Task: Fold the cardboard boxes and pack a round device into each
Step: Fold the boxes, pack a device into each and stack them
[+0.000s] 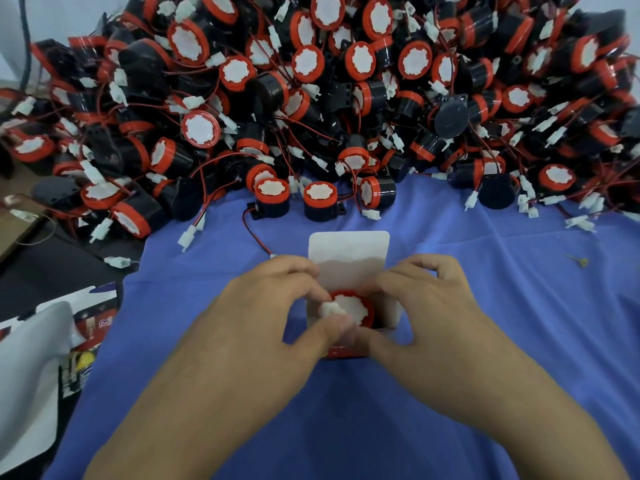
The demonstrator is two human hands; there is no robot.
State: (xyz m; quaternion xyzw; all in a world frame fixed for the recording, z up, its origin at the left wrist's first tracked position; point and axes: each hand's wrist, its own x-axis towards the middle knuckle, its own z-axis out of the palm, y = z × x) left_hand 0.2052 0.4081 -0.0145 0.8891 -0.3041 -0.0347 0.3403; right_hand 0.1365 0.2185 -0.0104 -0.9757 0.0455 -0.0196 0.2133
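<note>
Left hand pinches the white plastic plug above the red-rimmed round device seated in the white cardboard box; right hand grips its wall. Left proud, the plug may block the lid flap.

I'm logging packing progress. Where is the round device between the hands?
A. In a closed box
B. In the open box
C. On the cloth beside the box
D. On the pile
B: the red-rimmed device sits in the box, whose white flap is open beyond it.

cloth: blue | devices: black, red-rimmed, white-faced | box flap: white
</note>
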